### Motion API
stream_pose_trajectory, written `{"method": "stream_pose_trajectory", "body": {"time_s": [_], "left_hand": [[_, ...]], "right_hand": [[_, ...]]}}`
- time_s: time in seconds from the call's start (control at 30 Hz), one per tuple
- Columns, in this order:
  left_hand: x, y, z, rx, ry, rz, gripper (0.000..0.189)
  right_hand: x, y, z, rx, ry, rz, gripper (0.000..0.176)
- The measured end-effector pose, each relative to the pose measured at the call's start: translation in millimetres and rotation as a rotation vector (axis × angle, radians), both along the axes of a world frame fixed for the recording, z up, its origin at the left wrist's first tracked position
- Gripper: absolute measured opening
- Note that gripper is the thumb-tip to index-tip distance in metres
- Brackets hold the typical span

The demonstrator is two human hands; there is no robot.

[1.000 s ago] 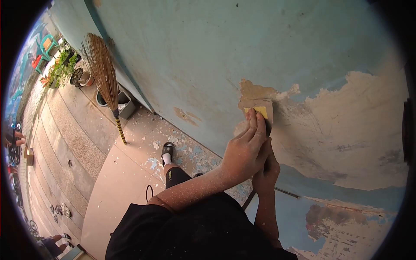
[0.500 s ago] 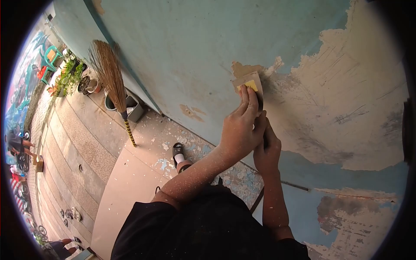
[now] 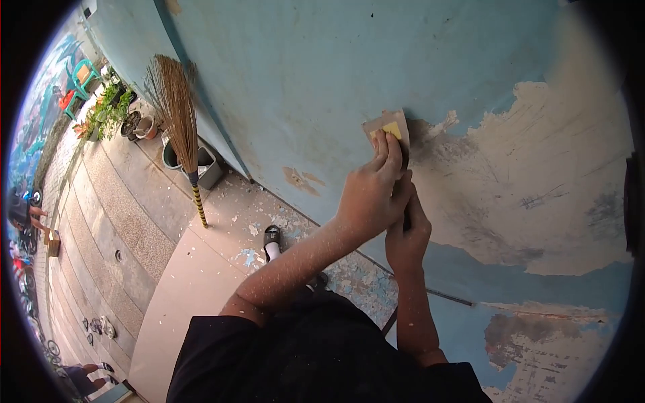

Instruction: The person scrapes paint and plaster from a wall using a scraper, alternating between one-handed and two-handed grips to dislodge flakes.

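A scraper (image 3: pixel 402 122) with a wide flat metal blade and a yellow patch lies against the blue wall (image 3: pixel 302 87), at the left tip of a large bare area (image 3: pixel 510 181) where the paint is gone. My left hand (image 3: pixel 373 188) presses its fingertips onto the blade by the yellow patch. Below it, my right hand (image 3: pixel 411 235) is closed around the handle, most of which is hidden by the hands. Pale dust and flecks cover both forearms.
A stick broom (image 3: pixel 176 114) with a striped handle leans by grey bins (image 3: pixel 213 171). Paint chips (image 3: pixel 363 289) litter the floor along the wall, near a sandalled foot (image 3: pixel 271 238). Potted plants (image 3: pixel 107 111) stand farther left. Another person (image 3: pixel 27 211) is at the far left.
The scraper has slid up and left along the wall, and its blade now covers the brown bare patch seen just beyond it before. Both hands moved with it; the view has shifted slightly.
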State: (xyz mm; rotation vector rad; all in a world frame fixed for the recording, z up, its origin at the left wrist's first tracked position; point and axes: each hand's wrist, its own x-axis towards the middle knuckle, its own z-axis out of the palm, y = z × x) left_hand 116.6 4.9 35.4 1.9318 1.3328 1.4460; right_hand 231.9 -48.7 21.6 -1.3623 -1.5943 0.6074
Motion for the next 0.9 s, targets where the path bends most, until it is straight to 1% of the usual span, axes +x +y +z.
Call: {"method": "stream_pose_trajectory", "body": {"time_s": [0.03, 0.07, 0.1, 0.13, 0.2, 0.23, 0.27, 0.33, 0.37, 0.4, 0.43, 0.47, 0.5, 0.53, 0.6, 0.67, 0.7, 0.77, 0.8, 0.83, 0.87, 0.9], "left_hand": [[4, -5, -5, 0.004, 0.003, -0.006, 0.065], [10, -17, -15, 0.118, -0.002, -0.021, 0.065], [9, -20, -13, 0.242, -0.011, -0.024, 0.064], [6, -14, -12, 0.25, -0.018, -0.012, 0.064], [-9, 6, -5, 0.161, 0.031, 0.025, 0.065], [-26, 14, 12, 0.041, 0.04, 0.02, 0.066], [-29, 12, 11, 0.041, 0.046, 0.019, 0.066], [-37, 10, 6, 0.046, -0.041, 0.045, 0.067], [-28, -1, -6, 0.035, -0.056, -0.024, 0.066], [-12, -9, -18, 0.094, -0.022, -0.041, 0.067], [-3, -13, -19, 0.138, -0.017, -0.071, 0.067], [3, -12, -20, 0.179, -0.012, -0.101, 0.067], [-2, -7, -14, 0.186, -0.017, -0.099, 0.067], [-12, 2, -5, 0.139, 0.008, -0.06, 0.066], [-31, 14, 0, 0.081, 0.048, -0.027, 0.065], [-44, 24, 1, 0.128, 0.064, -0.011, 0.062], [-41, 23, 1, 0.191, 0.082, 0.033, 0.06], [-30, 8, 5, 0.147, 0.082, -0.005, 0.06], [-26, 1, 9, 0.119, 0.075, -0.025, 0.061], [-20, -10, 10, 0.189, 0.062, -0.062, 0.064], [-15, -12, 11, 0.204, 0.059, -0.053, 0.064], [-11, -13, 12, 0.213, 0.036, -0.099, 0.065]], "right_hand": [[0, -8, -1, 0.004, 0.003, -0.006, 0.044], [0, -24, -4, 0.055, -0.003, -0.029, 0.044], [-2, -28, -3, 0.114, -0.014, -0.041, 0.045], [-5, -20, -2, 0.123, -0.021, -0.03, 0.045], [-20, 2, -2, 0.106, 0.079, -0.015, 0.045], [-30, 17, 2, 0.067, 0.023, 0.015, 0.047], [-32, 16, 0, 0.067, 0.028, 0.015, 0.047], [-38, 20, -6, 0.137, 0.029, 0.075, 0.044], [-32, 8, -11, 0.144, 0.026, 0.071, 0.044], [-20, -14, -19, 0.176, 0.0, -0.029, 0.043], [-16, -21, -18, 0.213, -0.029, -0.12, 0.043], [-16, -16, -16, 0.223, -0.04, -0.112, 0.043], [-21, -11, -11, 0.218, 0.021, -0.114, 0.042], [-27, -6, -8, 0.211, 0.088, -0.116, 0.042], [-47, 15, -12, 0.189, 0.085, -0.083, 0.041], [-54, 27, -12, 0.171, 0.083, -0.05, 0.041], [-50, 25, -10, 0.144, 0.086, -0.039, 0.042], [-40, 11, -9, 0.12, 0.094, -0.042, 0.043], [-34, -1, -10, 0.178, 0.058, -0.086, 0.039], [-28, -9, -10, 0.242, 0.018, -0.125, 0.036], [-22, -16, -11, 0.257, 0.016, -0.116, 0.036], [-19, -25, -12, 0.172, 0.129, -0.14, 0.03]]}}
